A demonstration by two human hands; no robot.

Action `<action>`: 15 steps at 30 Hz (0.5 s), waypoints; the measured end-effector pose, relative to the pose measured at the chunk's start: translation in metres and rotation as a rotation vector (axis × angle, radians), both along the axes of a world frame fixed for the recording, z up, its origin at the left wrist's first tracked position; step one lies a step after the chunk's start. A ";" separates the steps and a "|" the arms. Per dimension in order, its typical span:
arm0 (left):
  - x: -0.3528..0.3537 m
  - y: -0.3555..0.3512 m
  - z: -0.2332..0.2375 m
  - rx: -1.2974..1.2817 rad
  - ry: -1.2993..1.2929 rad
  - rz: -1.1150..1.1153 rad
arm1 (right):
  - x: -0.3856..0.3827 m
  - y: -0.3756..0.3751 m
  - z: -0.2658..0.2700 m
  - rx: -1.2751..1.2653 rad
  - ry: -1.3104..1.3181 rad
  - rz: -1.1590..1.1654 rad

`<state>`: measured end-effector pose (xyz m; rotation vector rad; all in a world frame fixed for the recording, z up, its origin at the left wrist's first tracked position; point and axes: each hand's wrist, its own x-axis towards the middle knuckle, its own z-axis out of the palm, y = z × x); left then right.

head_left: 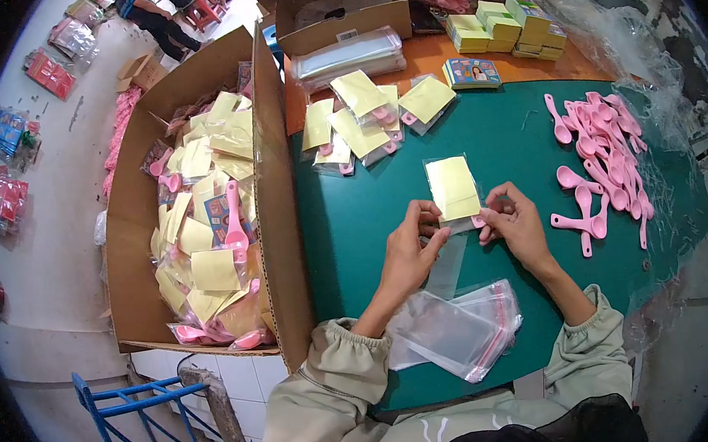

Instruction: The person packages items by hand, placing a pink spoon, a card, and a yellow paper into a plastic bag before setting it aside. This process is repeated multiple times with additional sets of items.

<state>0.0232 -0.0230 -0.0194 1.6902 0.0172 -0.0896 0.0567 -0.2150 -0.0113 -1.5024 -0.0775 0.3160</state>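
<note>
The left hand (410,248) and right hand (516,225) pinch a carded clear bag (454,190) from both sides; sealing well likely needs even pressure along its open edge.

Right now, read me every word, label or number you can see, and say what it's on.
No text is readable.
On the small box, a label: too small to read.
On the table, stacked printed cards: blurred.
In the big box, a printed card: blurred.
The yellow card held by left hand and right hand: no print shows.
</note>
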 end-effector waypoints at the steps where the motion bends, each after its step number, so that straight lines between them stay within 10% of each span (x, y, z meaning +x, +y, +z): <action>1: 0.000 0.001 0.001 0.031 -0.020 -0.017 | -0.001 0.001 0.001 -0.002 0.001 0.000; 8: 0.011 0.006 0.018 0.153 -0.282 0.051 | 0.001 -0.008 0.006 -0.152 -0.169 0.028; 11: 0.025 0.025 0.017 0.390 -0.386 0.245 | 0.016 -0.036 0.030 -0.779 -0.821 -0.026; 13: 0.027 0.035 0.017 0.896 -0.549 0.440 | 0.022 -0.068 0.031 -1.105 -0.760 -0.224; 15: 0.012 0.032 0.014 0.792 -0.357 0.210 | 0.024 -0.099 0.029 -1.345 -0.623 -0.362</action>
